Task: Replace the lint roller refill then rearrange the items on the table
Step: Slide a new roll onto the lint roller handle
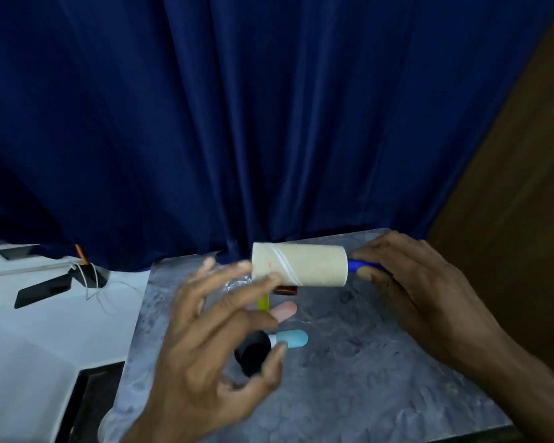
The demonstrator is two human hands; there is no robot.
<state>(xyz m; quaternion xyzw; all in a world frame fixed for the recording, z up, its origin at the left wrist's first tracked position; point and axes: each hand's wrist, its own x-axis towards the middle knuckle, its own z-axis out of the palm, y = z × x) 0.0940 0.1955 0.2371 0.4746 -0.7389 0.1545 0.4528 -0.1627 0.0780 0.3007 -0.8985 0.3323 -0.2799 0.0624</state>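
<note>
Gripping the blue handle [363,266] of the lint roller, the right hand [419,292] sits at about 3 o'clock of the frame centre-bottom, fingers wrapped round the handle. Roller held level above the grey marbled table [381,362], its tan cardboard core [299,265] pointing toward 9 o'clock. Core looks bare, with a spiral seam showing; sticky sheets hard to judge, so possibly just an empty tube.

Left hand [211,340] at 7 o'clock of the core, fingers spread and loose, gripping nothing. Its fingertips [271,279] are at the core's lower left end; contact cannot be told through the blur.

On the table under the left hand: a black cylinder [253,351], a light blue capsule-shaped item [293,338] just beside it at 2 o'clock, a yellow-green stick [263,302] and a small dark red-brown object [285,290] below the core. Something clear and crinkled [235,284] lies behind the fingers.

Dark blue curtain [269,123] fills the 12 o'clock side.
</note>
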